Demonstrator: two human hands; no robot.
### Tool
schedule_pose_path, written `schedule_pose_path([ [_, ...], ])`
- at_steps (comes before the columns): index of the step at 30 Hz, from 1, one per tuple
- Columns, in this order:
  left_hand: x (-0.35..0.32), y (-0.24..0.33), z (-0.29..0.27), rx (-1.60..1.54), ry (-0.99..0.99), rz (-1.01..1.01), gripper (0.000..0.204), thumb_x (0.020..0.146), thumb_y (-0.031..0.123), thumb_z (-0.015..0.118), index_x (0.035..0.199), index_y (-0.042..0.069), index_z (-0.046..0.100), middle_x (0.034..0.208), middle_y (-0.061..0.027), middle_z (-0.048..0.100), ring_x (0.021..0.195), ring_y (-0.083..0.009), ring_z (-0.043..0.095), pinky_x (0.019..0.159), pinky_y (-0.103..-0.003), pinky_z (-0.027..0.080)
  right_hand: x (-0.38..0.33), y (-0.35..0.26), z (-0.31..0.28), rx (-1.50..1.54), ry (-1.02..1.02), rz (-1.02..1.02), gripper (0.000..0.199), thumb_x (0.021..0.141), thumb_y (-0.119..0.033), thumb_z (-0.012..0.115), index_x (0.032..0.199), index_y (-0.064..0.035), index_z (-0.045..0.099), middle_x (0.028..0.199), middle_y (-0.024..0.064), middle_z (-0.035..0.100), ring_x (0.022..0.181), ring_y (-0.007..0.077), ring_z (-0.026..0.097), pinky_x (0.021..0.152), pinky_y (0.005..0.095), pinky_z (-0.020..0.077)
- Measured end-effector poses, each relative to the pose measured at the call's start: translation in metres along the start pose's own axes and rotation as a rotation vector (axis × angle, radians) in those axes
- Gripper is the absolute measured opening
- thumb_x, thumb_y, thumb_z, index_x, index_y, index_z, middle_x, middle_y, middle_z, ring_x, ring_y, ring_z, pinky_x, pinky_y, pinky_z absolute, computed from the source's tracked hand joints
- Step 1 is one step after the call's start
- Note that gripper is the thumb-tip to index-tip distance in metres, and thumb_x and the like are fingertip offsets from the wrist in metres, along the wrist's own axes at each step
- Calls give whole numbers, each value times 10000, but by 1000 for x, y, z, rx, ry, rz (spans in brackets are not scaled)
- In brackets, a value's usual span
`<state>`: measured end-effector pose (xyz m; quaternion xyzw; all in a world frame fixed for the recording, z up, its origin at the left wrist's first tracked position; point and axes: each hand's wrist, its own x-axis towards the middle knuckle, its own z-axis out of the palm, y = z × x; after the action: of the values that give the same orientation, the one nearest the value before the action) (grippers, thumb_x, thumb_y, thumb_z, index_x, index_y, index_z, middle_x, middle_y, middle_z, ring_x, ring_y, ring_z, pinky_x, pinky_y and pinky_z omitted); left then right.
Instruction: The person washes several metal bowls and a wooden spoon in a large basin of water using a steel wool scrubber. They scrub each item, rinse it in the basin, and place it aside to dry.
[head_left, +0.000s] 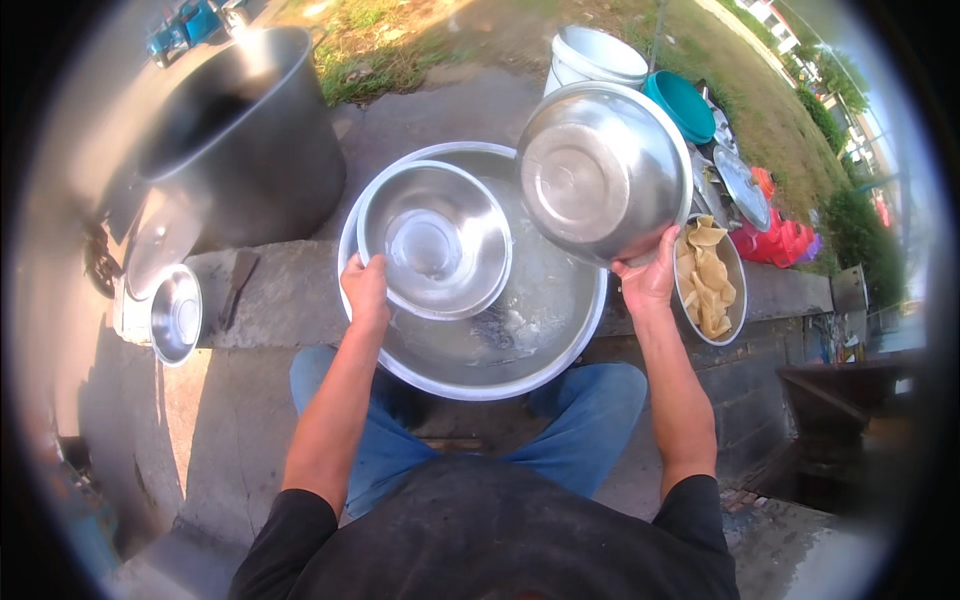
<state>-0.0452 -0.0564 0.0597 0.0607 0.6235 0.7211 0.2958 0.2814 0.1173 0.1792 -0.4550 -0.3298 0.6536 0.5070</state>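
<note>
A wide metal basin [474,389] with cloudy water in it stands in front of my knees. My left hand [366,288] is closed on the near left rim of a shiny metal bowl [436,240], which faces up inside the basin's left half. Whether that bowl rests on anything is hidden. On the right, my right hand [650,272] grips the lower rim of a bigger metal mixing bowl [585,178]. This bowl is tipped up, its outer bottom toward me, over the basin's right edge. Its inside cannot be seen.
A large dark pot [265,150] stands at the far left, with a small metal bowl [176,318] nearer me. Farther right are a white bucket [600,62], a teal tub [682,106] and a pot lid [742,188]. A metal pan [737,310] holds brown crumpled pieces [708,275].
</note>
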Motion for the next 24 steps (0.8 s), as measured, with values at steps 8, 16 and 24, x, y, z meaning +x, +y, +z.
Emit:
schedule_pose_path([
  [8, 4, -58, -1, 391, -57, -158, 374, 828, 114, 658, 1150, -26, 528, 1038, -129, 610, 919, -185, 595, 795, -314, 478, -15, -4, 33, -132, 30, -44, 588, 842, -659, 546, 1028, -102, 579, 907, 27, 586, 778, 177, 579, 582, 338, 497],
  [16, -59, 40, 72, 635, -411, 761, 814, 741, 269, 777, 1405, 34, 369, 1451, -207, 356, 1351, -360, 331, 1104, -427, 288, -41, 12, 73, -168, 24, -7, 493, 901, -524, 569, 1087, -68, 576, 1029, 20, 599, 842, 158, 605, 641, 331, 533],
  [24, -58, 63, 128, 528, -335, 998, 904, 833, 521, 613, 1473, 22, 215, 1512, -229, 221, 1397, -416, 194, 1135, -496, 143, -77, 19, 130, -95, -200, 34, 502, 950, -513, 481, 1173, -65, 520, 1111, 57, 588, 948, 183, 607, 705, 379, 545],
])
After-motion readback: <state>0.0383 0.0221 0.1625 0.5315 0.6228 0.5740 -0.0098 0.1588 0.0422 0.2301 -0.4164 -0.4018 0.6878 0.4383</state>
